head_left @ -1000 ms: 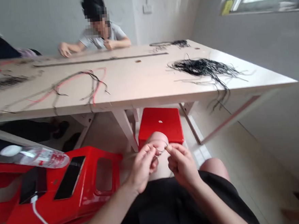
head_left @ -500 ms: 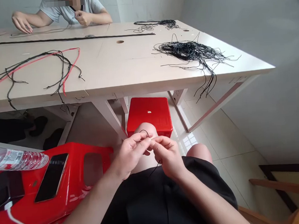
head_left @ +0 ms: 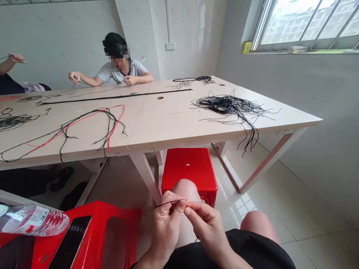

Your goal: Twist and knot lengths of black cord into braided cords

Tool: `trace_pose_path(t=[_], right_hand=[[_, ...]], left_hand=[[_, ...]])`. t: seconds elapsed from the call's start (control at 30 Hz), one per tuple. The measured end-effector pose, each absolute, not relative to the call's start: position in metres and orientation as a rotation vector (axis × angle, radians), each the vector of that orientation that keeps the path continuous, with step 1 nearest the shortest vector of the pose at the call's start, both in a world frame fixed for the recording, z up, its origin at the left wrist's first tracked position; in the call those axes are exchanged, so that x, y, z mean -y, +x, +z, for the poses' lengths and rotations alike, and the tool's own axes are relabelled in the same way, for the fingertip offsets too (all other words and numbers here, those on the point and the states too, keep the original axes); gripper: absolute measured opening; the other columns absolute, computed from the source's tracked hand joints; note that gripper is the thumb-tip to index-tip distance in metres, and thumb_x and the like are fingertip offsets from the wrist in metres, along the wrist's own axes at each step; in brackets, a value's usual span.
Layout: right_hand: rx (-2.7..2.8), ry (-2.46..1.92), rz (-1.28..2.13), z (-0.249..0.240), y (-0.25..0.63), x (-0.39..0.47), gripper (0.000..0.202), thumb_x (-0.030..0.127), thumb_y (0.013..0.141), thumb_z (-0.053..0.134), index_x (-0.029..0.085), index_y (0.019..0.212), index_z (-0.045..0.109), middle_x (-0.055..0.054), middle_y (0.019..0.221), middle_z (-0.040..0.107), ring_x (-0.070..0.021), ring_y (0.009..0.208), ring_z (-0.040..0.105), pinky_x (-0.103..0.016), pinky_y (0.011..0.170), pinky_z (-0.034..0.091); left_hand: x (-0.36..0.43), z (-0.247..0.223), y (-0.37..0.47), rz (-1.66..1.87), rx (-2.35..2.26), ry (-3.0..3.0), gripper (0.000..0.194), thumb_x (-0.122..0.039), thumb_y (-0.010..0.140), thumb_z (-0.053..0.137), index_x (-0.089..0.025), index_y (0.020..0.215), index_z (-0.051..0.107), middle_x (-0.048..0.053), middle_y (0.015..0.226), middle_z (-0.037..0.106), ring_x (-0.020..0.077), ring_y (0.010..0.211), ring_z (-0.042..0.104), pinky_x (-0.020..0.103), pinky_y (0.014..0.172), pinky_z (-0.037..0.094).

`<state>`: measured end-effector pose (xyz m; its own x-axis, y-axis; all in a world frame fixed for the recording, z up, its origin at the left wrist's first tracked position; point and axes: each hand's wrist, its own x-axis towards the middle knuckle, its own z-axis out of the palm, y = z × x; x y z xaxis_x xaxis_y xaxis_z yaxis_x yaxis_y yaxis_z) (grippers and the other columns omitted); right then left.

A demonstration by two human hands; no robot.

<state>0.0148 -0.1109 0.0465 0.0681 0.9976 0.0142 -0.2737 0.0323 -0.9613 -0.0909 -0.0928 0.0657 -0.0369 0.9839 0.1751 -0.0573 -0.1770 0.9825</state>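
Worktable [head_left: 154, 130] spans the view, a red plastic stool [head_left: 187, 160] below its near edge and a tangled heap of black cords [head_left: 229, 105] on top. Over the knee, the left hand [head_left: 167, 223] and right hand [head_left: 207, 224] meet, thumbs and forefingers pinched closed on a thin black cord [head_left: 168, 203]. Its upper length points leftward along the left forefinger, nearer that hand; a short tail shows beneath the right.

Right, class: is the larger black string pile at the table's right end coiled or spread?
Spread: the string pile has stray strands, some hanging over the table edge.
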Motion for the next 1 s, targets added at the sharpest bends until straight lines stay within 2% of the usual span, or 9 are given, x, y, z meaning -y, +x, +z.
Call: trace_pose_path(t=[0.1, 0.2, 0.3, 0.37, 0.43, 0.6, 0.7, 0.83, 1.0], right_hand=[[0.994, -1.024, 1.247, 0.043, 0.013, 0.114, 0.023, 0.042, 0.076, 0.069, 0.022, 0.084, 0.077, 0.001, 0.052, 0.053, -0.0103, 0.050, 0.047, -0.024, 0.050, 0.043], [0.971, -1.037, 1.288, 0.044, 0.014, 0.115, 0.027, 0.044, 0.074, 0.070, 0.019, 0.082, 0.076, 0.005, 0.044, 0.042, -0.0055, 0.039, 0.031, -0.020, 0.037, 0.027], [0.864, -1.020, 1.396, 0.052, 0.017, 0.114, 0.031, 0.046, 0.074, 0.070, 0.016, 0.077, 0.073, 0.007, 0.041, 0.037, -0.0035, 0.037, 0.025, -0.018, 0.035, 0.019], [0.756, -0.995, 1.456, 0.058, 0.019, 0.113, 0.031, 0.046, 0.073, 0.070, 0.015, 0.075, 0.070, 0.008, 0.039, 0.037, -0.0025, 0.036, 0.024, -0.017, 0.035, 0.017], [0.669, -0.949, 1.500, 0.062, 0.020, 0.112, 0.028, 0.043, 0.071, 0.072, 0.015, 0.073, 0.067, 0.008, 0.041, 0.041, -0.0014, 0.035, 0.023, -0.016, 0.034, 0.016], [0.511, -0.875, 1.622, 0.068, 0.023, 0.113, 0.023, 0.037, 0.069, 0.072, 0.015, 0.070, 0.063, 0.012, 0.042, 0.033, -0.0003, 0.034, 0.019, -0.015, 0.033, 0.015], [0.450, -0.868, 1.691, 0.070, 0.025, 0.114, 0.024, 0.036, 0.068, 0.073, 0.015, 0.069, 0.061, 0.013, 0.041, 0.029, 0.0002, 0.034, 0.016, -0.015, 0.033, 0.013], [0.463, -0.854, 1.720, 0.067, 0.025, 0.114, 0.024, 0.037, 0.070, 0.071, 0.016, 0.069, 0.061, 0.013, 0.041, 0.027, -0.0002, 0.034, 0.017, -0.015, 0.033, 0.013], [0.468, -0.863, 1.726, 0.064, 0.022, 0.115, 0.025, 0.038, 0.068, 0.072, 0.015, 0.071, 0.061, 0.013, 0.041, 0.030, -0.0002, 0.034, 0.017, -0.015, 0.033, 0.014]], left_hand=[[0.094, 0.067, -0.093, 1.387, -1.070, 1.250, 0.015, -0.036, 0.075, 0.070, -0.022, 0.070, 0.072, 0.000, 0.066, 0.050, 0.0109, 0.061, 0.047, 0.021, 0.052, 0.037], [0.096, 0.071, -0.092, 1.277, -1.054, 1.109, 0.021, -0.039, 0.072, 0.072, -0.019, 0.070, 0.071, -0.001, 0.063, 0.047, 0.0061, 0.050, 0.037, 0.019, 0.043, 0.028], [0.099, 0.080, -0.090, 1.160, -1.026, 0.859, 0.024, -0.039, 0.075, 0.069, -0.018, 0.086, 0.071, -0.003, 0.061, 0.045, 0.0045, 0.048, 0.033, 0.016, 0.040, 0.024], [0.100, 0.087, -0.091, 1.108, -0.987, 0.769, 0.026, -0.031, 0.073, 0.069, -0.018, 0.096, 0.071, 0.001, 0.075, 0.056, 0.0070, 0.059, 0.044, 0.017, 0.046, 0.033], [0.101, 0.092, -0.093, 1.025, -0.961, 0.779, 0.022, -0.022, 0.070, 0.067, -0.016, 0.091, 0.071, 0.004, 0.085, 0.061, 0.0102, 0.071, 0.051, 0.019, 0.055, 0.041], [0.101, 0.100, -0.101, 0.929, -1.026, 0.832, 0.034, -0.009, 0.061, 0.062, -0.016, 0.092, 0.074, 0.005, 0.084, 0.067, 0.0129, 0.078, 0.055, 0.020, 0.061, 0.041], [0.100, 0.102, -0.104, 0.917, -1.037, 0.834, 0.030, -0.012, 0.060, 0.063, -0.015, 0.088, 0.076, 0.006, 0.083, 0.069, 0.0135, 0.075, 0.056, 0.022, 0.058, 0.041], [0.097, 0.100, -0.103, 0.932, -1.070, 0.888, 0.021, -0.025, 0.066, 0.073, -0.014, 0.084, 0.075, 0.005, 0.073, 0.068, 0.0112, 0.066, 0.056, 0.021, 0.054, 0.040], [0.091, 0.088, -0.103, 0.937, -1.113, 0.835, 0.029, -0.029, 0.056, 0.085, -0.014, 0.077, 0.073, -0.001, 0.057, 0.061, 0.0052, 0.050, 0.049, 0.018, 0.046, 0.036]])
